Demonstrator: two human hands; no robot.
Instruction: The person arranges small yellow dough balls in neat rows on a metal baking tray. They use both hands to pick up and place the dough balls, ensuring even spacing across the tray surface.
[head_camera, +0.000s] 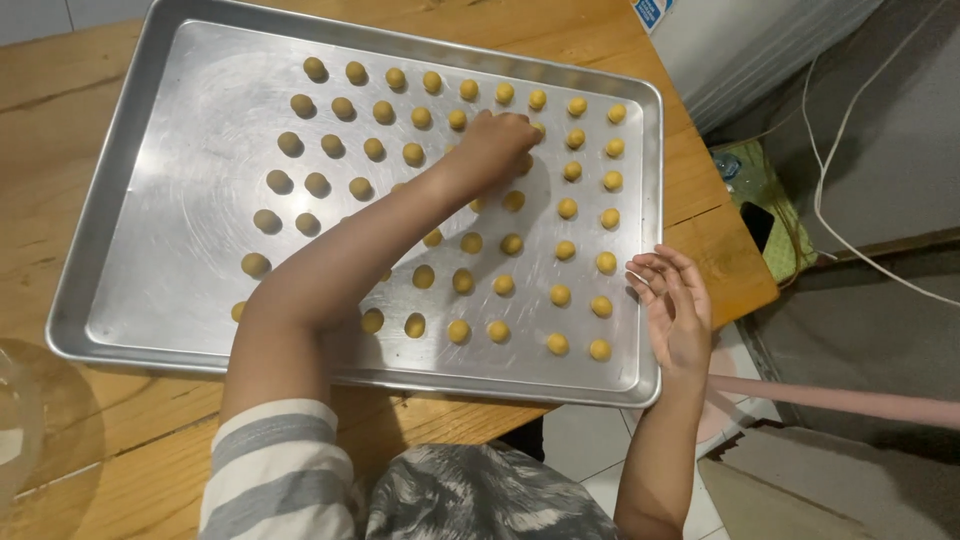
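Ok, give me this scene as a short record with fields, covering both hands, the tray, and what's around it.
left hand: reaches across the tray, fingers down among the dough balls near the far edge
right hand: open, palm up, at the tray's right rim, holding nothing
tray: shallow metal baking tray, left part bare
dough balls: small yellow balls set in rows, apart from one another
table: wooden, tray lies on it
sleeve: grey and white striped, on the left arm
cables: white, on the floor to the right
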